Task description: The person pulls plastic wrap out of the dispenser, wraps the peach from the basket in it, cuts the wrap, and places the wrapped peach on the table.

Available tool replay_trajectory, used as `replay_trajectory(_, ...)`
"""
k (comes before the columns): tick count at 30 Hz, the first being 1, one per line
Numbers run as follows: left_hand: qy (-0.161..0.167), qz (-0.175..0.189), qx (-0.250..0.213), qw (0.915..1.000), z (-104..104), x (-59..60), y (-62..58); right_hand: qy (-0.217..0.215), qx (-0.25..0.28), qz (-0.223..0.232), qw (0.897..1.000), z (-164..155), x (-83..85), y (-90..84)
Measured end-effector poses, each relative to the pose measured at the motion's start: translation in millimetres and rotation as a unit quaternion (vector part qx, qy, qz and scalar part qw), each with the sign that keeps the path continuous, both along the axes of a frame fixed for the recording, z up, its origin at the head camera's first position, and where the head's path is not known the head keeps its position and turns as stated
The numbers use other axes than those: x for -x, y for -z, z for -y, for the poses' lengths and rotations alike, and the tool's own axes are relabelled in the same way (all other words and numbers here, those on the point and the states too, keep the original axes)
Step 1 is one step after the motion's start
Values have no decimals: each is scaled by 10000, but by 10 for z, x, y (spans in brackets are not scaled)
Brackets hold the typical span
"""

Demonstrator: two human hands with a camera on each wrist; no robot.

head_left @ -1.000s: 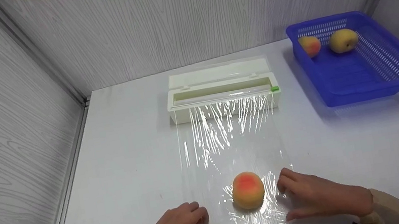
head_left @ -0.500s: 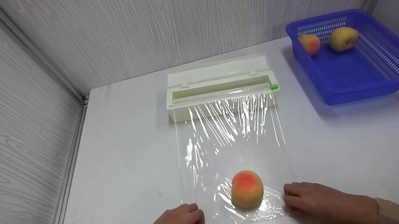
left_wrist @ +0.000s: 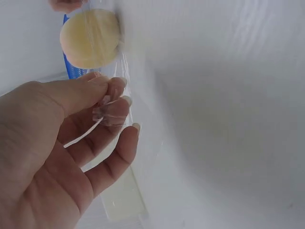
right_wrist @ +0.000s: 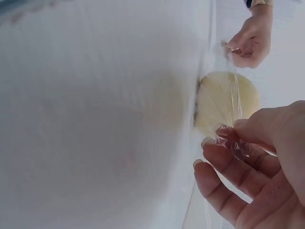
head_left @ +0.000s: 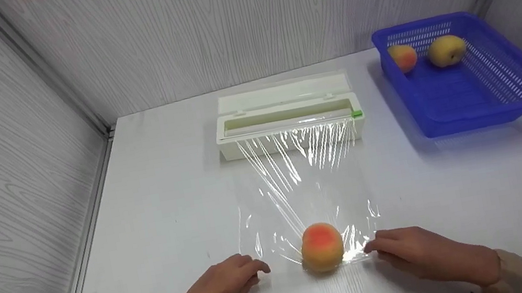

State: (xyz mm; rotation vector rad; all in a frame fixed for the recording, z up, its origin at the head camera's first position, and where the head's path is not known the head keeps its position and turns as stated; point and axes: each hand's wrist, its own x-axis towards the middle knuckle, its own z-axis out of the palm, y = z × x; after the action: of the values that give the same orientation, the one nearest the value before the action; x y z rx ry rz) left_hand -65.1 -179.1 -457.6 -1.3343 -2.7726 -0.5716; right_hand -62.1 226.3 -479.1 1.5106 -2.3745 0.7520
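Observation:
A sheet of clear plastic wrap (head_left: pixel 270 203) runs forward from a white dispenser box (head_left: pixel 291 138) toward the person. On it sits a peach (head_left: pixel 322 247), red on top and yellow below. My left hand (head_left: pixel 220 286) pinches the sheet's near left corner between thumb and fingers; the left wrist view shows film bunched at the fingertips (left_wrist: pixel 125 101). My right hand (head_left: pixel 422 254) pinches the near right corner, with crumpled film at its fingertips in the right wrist view. The film's front edge stretches between both hands, raised at the peach's near side.
The dispenser's lid (head_left: pixel 284 92) stands open at the back, and a green slider (head_left: pixel 357 113) sits at its right end. A blue basket (head_left: pixel 468 119) at the back right holds a peach (head_left: pixel 404 58) and a yellow fruit (head_left: pixel 446 50). Wood-grain panels border the white table.
Both hands first closed on the near corners of the film. Then they lifted and moved slightly forward, bringing the film's front edge up to the peach, which stayed in place.

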Motion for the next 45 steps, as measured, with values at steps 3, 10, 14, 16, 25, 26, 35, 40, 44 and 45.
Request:
replay_trajectory(3, 16, -273, -120, 9996, 27, 22, -24, -84, 152, 210, 9996, -2, 51, -18)
replay_trajectory(10, -207, -805, -90, 9965, -10, 114, -17, 195, 427, 796, 9957, 22, 181, 43)
replay_trajectory(14, -249, -1038, 81, 9943, -56, 154, 17, 203, 442, 164, 9987, 88, 233, 66)
replay_trajectory(16, -278, -1184, 70, 9925, -70, 173, 28, 360, 358, -52, 9987, 113, 239, 49)
replay_trajectory(25, -432, -1217, 140, 9915, -59, 214, 48, -417, -224, -1149, 9923, 238, 287, -47)
replay_trajectory(26, -450, -1163, 158, 9921, -54, 216, 46, -570, -219, -1080, 9923, 247, 296, -59)
replay_trajectory(35, -1080, -1042, 751, 9858, -58, 174, 27, -609, -139, 381, 9973, 221, 296, -118)
replay_trajectory(40, -1152, -1596, 915, 9762, -305, 79, -95, -667, -155, 519, 9963, 248, 275, -106)
replay_trajectory(44, -316, -2292, 145, 9727, -688, 30, -97, -700, -37, 488, 9963, 250, 258, -95)
replay_trajectory(45, -88, -2491, 32, 9684, -779, 24, -68, -719, 5, 456, 9964, 252, 254, -91)
